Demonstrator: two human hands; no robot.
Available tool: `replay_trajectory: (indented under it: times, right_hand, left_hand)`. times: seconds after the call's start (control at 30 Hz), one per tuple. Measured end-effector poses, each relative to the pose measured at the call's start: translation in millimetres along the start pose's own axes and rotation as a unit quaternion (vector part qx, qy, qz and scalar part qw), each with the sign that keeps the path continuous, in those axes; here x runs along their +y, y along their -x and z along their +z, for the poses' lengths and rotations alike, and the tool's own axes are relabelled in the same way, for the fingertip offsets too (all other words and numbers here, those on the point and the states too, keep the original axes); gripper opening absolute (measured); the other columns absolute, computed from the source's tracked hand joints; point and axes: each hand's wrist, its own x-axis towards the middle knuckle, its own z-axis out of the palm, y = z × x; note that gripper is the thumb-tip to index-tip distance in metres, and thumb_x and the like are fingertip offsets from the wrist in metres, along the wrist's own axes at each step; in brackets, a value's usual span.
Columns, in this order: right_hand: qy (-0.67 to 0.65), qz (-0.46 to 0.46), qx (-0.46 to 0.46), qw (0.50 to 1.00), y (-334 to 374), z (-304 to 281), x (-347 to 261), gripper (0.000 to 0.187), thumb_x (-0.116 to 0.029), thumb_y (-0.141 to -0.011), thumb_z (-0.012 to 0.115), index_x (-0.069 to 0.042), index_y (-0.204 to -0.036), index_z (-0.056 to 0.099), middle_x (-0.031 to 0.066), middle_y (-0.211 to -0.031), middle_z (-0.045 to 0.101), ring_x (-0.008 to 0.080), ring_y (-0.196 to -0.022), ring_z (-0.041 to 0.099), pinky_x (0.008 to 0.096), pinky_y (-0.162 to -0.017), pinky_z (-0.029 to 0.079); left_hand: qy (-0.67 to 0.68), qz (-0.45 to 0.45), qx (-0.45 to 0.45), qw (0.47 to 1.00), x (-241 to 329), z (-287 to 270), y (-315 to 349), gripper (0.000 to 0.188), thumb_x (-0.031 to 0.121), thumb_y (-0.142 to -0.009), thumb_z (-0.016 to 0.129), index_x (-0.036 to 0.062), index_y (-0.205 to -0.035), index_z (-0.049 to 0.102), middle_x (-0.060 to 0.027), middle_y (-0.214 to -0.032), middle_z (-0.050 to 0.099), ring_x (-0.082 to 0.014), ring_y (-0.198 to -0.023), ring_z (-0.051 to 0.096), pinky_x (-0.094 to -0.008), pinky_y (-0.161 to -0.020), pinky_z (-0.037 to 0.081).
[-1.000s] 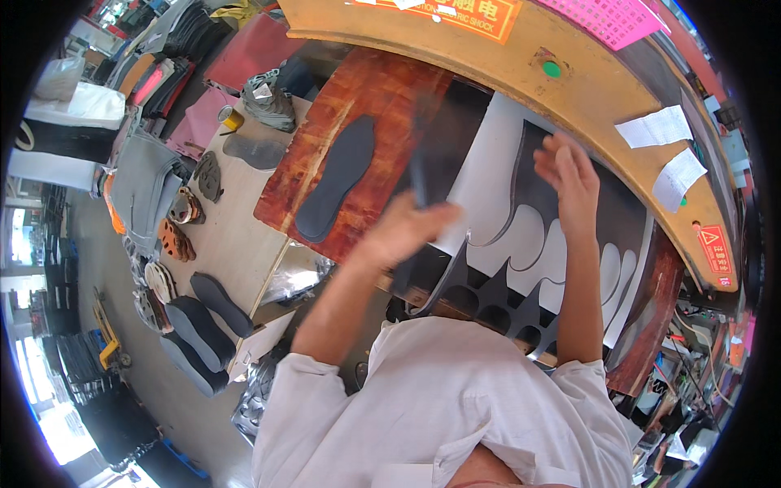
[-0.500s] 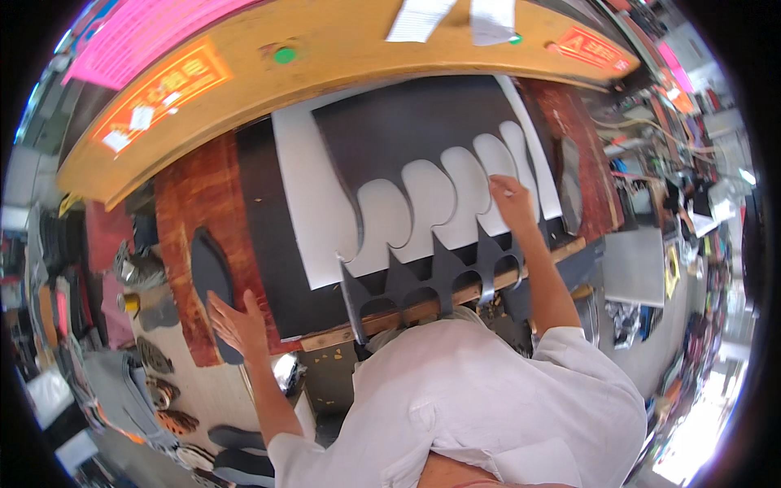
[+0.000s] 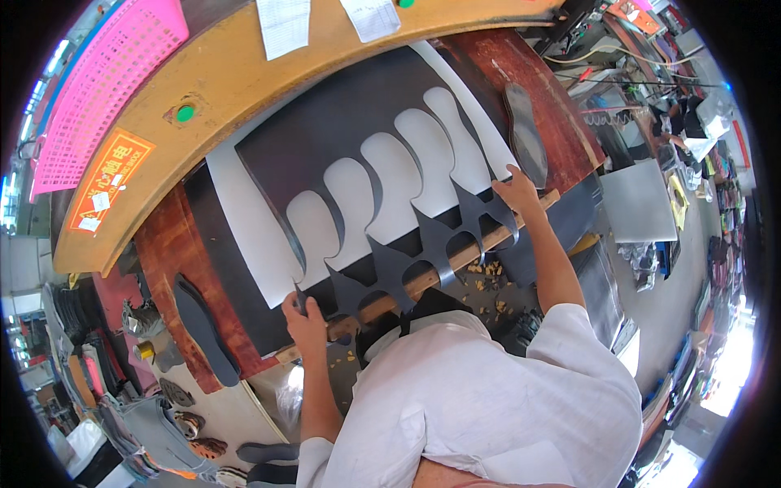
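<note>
A black sheet [image 3: 325, 122] with a row of sole-shaped cut-outs lies over a white board [image 3: 252, 244], which shows through the openings. Its scalloped front edge droops past the wooden front rail [image 3: 423, 281] of the table. My left hand [image 3: 307, 324] is closed on the sheet's left front tip, thumb against the dark material. At the right front corner, my right hand [image 3: 521, 193] curls its fingers at the edge where the sheet and white board meet; the fingertips are partly hidden, so I cannot tell which it holds.
A black sole [image 3: 203, 325] lies on the reddish tabletop at left, and another dark sole [image 3: 525, 134] at right. A yellow machine beam [image 3: 236, 89] spans the far side, with a pink basket [image 3: 122, 89] on it. Shoes and dark soles [image 3: 268, 453] lie at lower left.
My left hand has left the black sole at left and closed on the sheet's left front tip. My right hand has gone from the cut-outs to the right front corner. The view has turned.
</note>
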Motion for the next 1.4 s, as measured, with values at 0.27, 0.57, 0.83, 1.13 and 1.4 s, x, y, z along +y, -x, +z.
replay_trajectory:
  times: [0.27,0.57,0.83,1.13,1.4]
  right_hand:
    - [-0.122,0.118,-0.308,0.936,134.3,-50.2,69.6,0.021,-0.023,-0.103,0.074,-0.003,-0.105,0.073,0.0040,-0.102,0.074,0.0137,-0.093,0.070,0.0351,-0.081,0.061]
    - [-0.250,0.009,-0.259,0.933,82.3,-16.6,67.8,0.030,-0.031,-0.104,0.071,-0.001,-0.102,0.075,0.0033,-0.089,0.075,0.0124,-0.078,0.068,0.0314,-0.070,0.054]
    - [-0.068,-0.074,-0.217,0.971,60.7,-57.8,82.4,0.031,-0.033,-0.102,0.070,-0.003,-0.099,0.076,0.0124,-0.086,0.076,0.0256,-0.079,0.073,0.0407,-0.075,0.057]
    - [0.165,-0.004,0.044,0.985,-118.2,-47.4,31.8,0.100,-0.066,-0.085,0.076,-0.020,-0.167,0.044,0.0302,-0.164,0.043,0.0560,-0.144,0.049,0.0647,-0.114,0.046]
    - [0.134,0.072,0.072,0.986,-172.5,-36.8,25.6,0.107,-0.051,-0.073,0.084,-0.031,-0.169,0.043,0.0264,-0.163,0.045,0.0483,-0.145,0.052,0.0658,-0.114,0.046]
  left_hand:
    - [-0.040,-0.145,-0.088,0.985,-36.8,-69.5,89.2,0.048,0.023,-0.101,0.070,0.0007,-0.143,0.062,-0.0196,-0.110,0.076,-0.0299,-0.099,0.073,-0.0433,-0.090,0.057]
    - [-0.178,0.146,0.138,0.963,-41.2,-38.2,37.3,0.049,0.032,-0.105,0.068,-0.0054,-0.137,0.064,-0.0290,-0.119,0.073,-0.0499,-0.117,0.066,-0.0536,-0.102,0.052]
    - [-0.194,0.044,-0.003,0.980,-34.1,-45.1,47.6,0.035,0.030,-0.106,0.066,0.0024,-0.126,0.071,-0.0221,-0.101,0.077,-0.0421,-0.109,0.072,-0.0526,-0.094,0.054]
    - [-0.205,0.056,0.060,0.975,-27.4,-29.0,42.5,0.031,0.027,-0.104,0.066,0.0024,-0.120,0.074,-0.0160,-0.087,0.075,-0.0379,-0.090,0.071,-0.0495,-0.077,0.054]
    - [-0.083,0.105,0.153,0.979,-31.5,-34.7,51.9,0.031,0.021,-0.107,0.066,-0.0011,-0.127,0.073,-0.0207,-0.115,0.073,-0.0341,-0.095,0.072,-0.0449,-0.086,0.058]
